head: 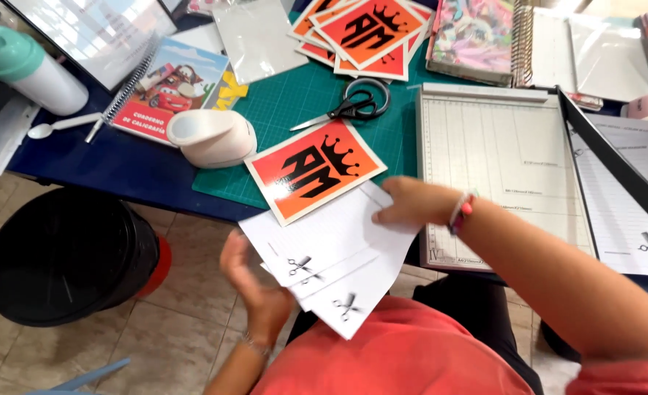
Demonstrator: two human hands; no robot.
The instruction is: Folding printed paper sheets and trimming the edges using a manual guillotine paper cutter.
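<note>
White sheets (331, 249) between both hands, past table edge (214, 207)

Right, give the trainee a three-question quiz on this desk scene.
1. True or false: both hands touch the white sheets.
2. Which lies nearest the scissors? A) spoon B) orange card C) bin
3. What sits under the scissors?

Key:
1. True: left hand under the sheets, right hand on top.
2. B, the orange card.
3. The green cutting mat.
</note>
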